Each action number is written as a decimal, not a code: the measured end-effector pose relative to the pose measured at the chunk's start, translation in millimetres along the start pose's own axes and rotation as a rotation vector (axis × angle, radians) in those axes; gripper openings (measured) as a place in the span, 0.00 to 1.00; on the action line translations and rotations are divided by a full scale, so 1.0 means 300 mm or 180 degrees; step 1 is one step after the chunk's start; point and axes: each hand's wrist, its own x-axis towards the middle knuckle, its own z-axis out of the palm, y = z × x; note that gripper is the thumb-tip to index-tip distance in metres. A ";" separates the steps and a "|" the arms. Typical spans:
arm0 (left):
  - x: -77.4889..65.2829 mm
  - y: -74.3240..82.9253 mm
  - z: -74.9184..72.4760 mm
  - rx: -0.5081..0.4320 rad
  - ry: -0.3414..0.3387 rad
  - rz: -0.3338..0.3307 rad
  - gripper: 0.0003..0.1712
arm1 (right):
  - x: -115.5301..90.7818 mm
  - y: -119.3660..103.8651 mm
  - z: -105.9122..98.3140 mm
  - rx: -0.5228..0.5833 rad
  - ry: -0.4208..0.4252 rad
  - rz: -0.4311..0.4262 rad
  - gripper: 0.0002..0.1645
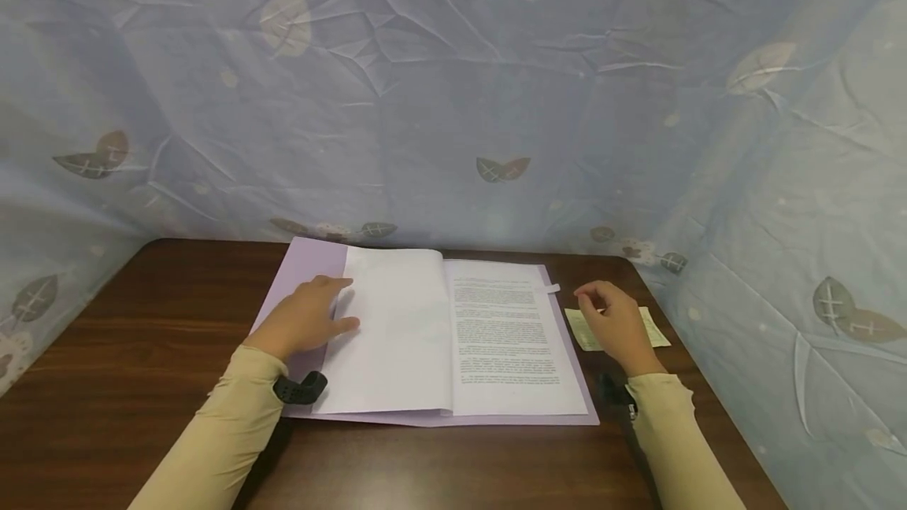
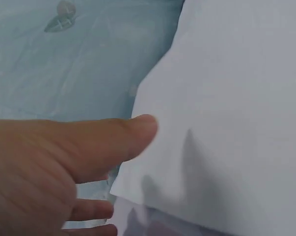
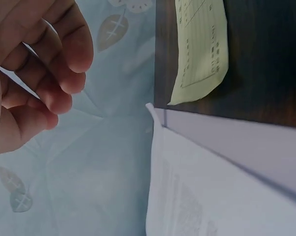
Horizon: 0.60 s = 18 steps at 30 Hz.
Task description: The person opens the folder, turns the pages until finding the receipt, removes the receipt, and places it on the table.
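A purple folder (image 1: 425,419) lies spread open on the table. Inside it a blank white sheet (image 1: 397,321) is turned to the left, and a printed page (image 1: 506,337) lies on the right. My left hand (image 1: 305,317) is at the blank sheet's left edge, thumb and fingers extended; whether it touches the paper I cannot tell. Over a yellow slip of paper (image 1: 655,325) hovers my right hand (image 1: 616,321). Its fingers are loosely bent with nothing between them, as the right wrist view shows. Handwriting is visible on the slip. A small white tab (image 1: 552,289) sticks out at the folder's right edge.
The dark wooden table (image 1: 142,352) extends to the left and in front of the folder. Pale blue leaf-patterned cloth (image 1: 425,101) hangs behind and at both sides. Dark bands (image 1: 301,389) are worn on both wrists.
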 end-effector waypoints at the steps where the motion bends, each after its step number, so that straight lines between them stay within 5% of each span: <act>1: -0.002 0.005 -0.004 -0.0006 0.0067 0.0006 0.43 | -0.001 0.002 0.001 -0.0025 0.0005 -0.0002 0.07; 7: 0.007 0.025 -0.020 -0.0099 0.0476 0.0149 0.42 | 0.002 0.005 0.004 -0.0221 0.0053 0.0005 0.09; 18: 0.023 -0.015 -0.041 -0.0226 0.1303 0.0003 0.41 | 0.004 -0.026 0.030 -0.0775 -0.0090 0.0118 0.17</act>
